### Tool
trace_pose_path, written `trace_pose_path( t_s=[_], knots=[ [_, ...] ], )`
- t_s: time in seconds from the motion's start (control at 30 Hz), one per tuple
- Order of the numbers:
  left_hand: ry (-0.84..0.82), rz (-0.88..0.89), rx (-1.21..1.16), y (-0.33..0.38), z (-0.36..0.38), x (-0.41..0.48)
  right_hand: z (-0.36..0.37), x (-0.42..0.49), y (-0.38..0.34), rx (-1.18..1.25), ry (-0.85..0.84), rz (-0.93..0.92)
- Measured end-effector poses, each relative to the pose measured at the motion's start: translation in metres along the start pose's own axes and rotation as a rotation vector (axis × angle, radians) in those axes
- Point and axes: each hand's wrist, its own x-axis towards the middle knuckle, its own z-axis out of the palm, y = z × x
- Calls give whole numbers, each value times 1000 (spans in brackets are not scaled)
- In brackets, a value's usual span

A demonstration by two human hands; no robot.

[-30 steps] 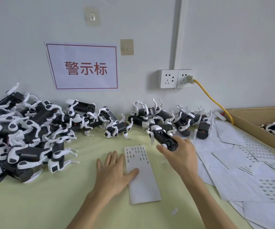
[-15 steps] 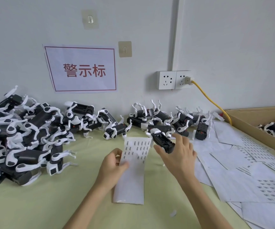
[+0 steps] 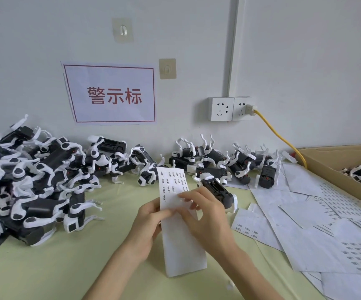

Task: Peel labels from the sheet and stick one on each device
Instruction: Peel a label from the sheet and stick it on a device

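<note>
Head view: a person's two bare hands are working over a pale yellow-green table (image 3: 71, 267) that is standing against a white wall (image 3: 305, 50).
Wall: a white sign (image 3: 112, 95) with a red border and red characters is hanging on it, two adhesive hooks (image 3: 167, 68) are sitting above and beside the sign, and a double socket (image 3: 231, 108) is feeding a yellow cable (image 3: 279, 137) that is running down behind a cardboard box (image 3: 335, 167) at the right edge.
Table, right: loose white backing sheets (image 3: 318, 215), some carrying rows of small printed labels, are lying overlapped beside the box.
Table, left and back: a heap of devices (image 3: 36, 176), black bodies with curved white legs, is piling up at the left and trailing along the wall.
Label sheet (image 3: 181, 241): a long narrow white strip is being held up between the hands, its lower end resting on the table; rows of small dark-printed labels are filling only its top part, the rest showing blank.
Left hand (image 3: 147, 226): its fingers are curling round the strip's left edge, thumb pressing on the front.
Right hand (image 3: 205, 215): its fingertips are pinching together at the lowest row of labels, and the palm is gripping one black-and-white device (image 3: 218, 190) just behind the strip.
</note>
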Motion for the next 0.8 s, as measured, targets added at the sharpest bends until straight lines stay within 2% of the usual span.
trace_pose_path(
  t_s=[0.13, 0.33, 0.57, 0.73, 0.8],
  knots=[
    [-37, 13, -54, -1, 1, 0, -3, 2, 0, -10, 77, 50],
    [-103, -37, -102, 0, -1, 0, -3, 2, -1, 78, 80, 114],
    [-32, -72, -88, -2, 4, -1, -5, 3, -7, 162, 39, 178],
    [9, -49, -91, -1, 7, -2, -5, 6, -7, 322, 59, 333],
    [3, -48, -89, -1, 6, -2, -6, 7, -6, 327, 46, 335]
  ],
)
